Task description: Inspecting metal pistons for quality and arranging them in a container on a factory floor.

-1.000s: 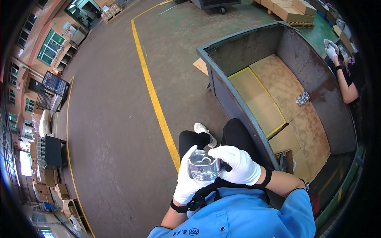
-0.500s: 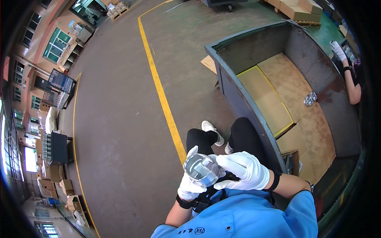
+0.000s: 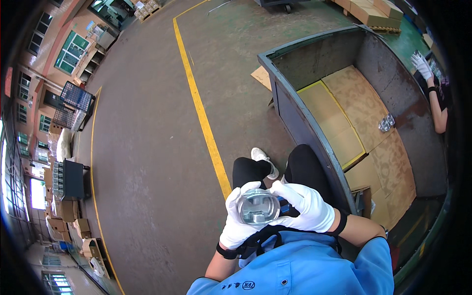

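A silver engine piston [image 3: 258, 207] is held over my lap, one round end facing up toward me with its recessed inside showing. White-gloved, my left hand [image 3: 236, 223] wraps the piston's left side, thumb and fingers around the rim. My right hand [image 3: 307, 209], also gloved, closes on the right side, its thumb and fingertips at the rim. Two more shiny pistons [image 3: 386, 123] lie together on the brown cardboard in the metal bin [image 3: 287, 96] to my right.
The bin's wall stands close to my right leg; cardboard sheets [image 3: 354, 93] line its floor. Across the bin a co-worker's gloved hand [image 3: 422, 66] shows. A yellow line [image 3: 199, 105] runs along the floor. Far left stand a dark cart [image 3: 73, 181] and cardboard boxes [image 3: 61, 211].
The piston has been turned from a tilted pose so its round end faces up, and shifted slightly right. My right hand has moved its fingers from beside it to its rim.
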{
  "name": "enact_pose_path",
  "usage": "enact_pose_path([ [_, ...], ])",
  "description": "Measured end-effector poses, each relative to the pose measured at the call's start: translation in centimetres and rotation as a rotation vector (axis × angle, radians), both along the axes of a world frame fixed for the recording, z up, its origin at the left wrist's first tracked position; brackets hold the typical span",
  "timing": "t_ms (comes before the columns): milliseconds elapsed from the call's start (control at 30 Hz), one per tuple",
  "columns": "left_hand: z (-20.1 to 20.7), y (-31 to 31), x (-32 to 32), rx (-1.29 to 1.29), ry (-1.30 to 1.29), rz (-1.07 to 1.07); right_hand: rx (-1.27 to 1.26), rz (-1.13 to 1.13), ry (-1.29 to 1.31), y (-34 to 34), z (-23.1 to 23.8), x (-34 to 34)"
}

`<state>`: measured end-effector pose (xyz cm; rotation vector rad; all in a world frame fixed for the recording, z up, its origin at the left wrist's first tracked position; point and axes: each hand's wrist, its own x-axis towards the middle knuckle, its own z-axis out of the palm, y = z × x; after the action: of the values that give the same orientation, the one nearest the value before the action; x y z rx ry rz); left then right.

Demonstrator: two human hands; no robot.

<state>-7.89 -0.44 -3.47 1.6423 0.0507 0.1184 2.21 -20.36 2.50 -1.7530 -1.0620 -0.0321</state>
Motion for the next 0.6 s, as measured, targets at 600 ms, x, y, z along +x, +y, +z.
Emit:
enact_pose_path([
  [600, 1.3, 0.5, 0.1, -0.239, -0.071, -0.053, 0.109, -0.175, -0.045, 0.4, -1.2, -0.2],
])
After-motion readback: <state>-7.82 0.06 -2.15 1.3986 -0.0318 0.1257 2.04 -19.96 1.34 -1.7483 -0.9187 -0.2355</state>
